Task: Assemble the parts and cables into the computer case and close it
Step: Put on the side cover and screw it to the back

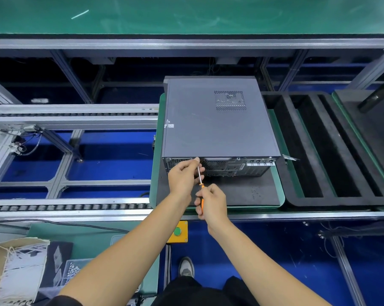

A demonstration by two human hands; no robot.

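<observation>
The right hand, just below the centre of the frame, has its fingers curled round the orange handle of a screwdriver, whose thin metal shaft slants up and slightly left toward the rear panel of the computer case. The left hand sits just beside it to the left, fingertips pinched together near the screwdriver's tip and right against the top edge of the rear panel; whether a screw is held between them is too small to tell. The case lies on its side in the middle of the frame with its dark grey side panel closed on top, a perforated vent patch near its far right corner and a small sticker on its left edge. It rests on a dark foam pad laid on a green-edged pallet. To the right, touching that pallet, lies a black foam tray with long slots. Roller conveyor rails run off to the left. Lower down, a yellow box with a green button sits under the rail, and in the lower left corner there is a cardboard box of white cable ties.
</observation>
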